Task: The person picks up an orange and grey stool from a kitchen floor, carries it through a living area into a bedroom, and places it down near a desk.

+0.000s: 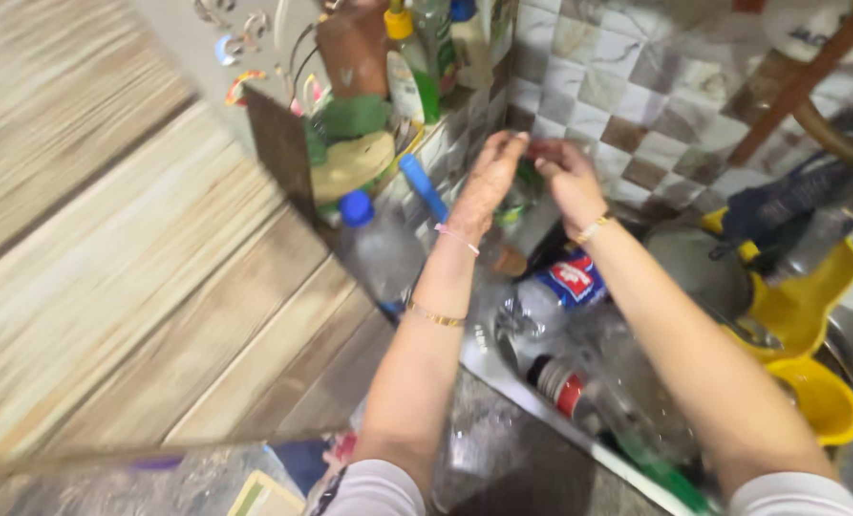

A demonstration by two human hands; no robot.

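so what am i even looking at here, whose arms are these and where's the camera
The camera sits on a person's head and looks down, so the two bare arms reaching in from the bottom are that person's own. There is no machine here. The picture is tilted and blurred.

The left hand and right hand meet above a metal sink, close together around something small and greenish; it is too blurred to say what it is or which hand grips it.

In the sink lie several plastic bottles, one with a red and blue label. Yellow bowls sit to the right. Behind, by the tiled wall, stands a rack of bottles and sponges. A clear bottle with a blue cap lies to the left.
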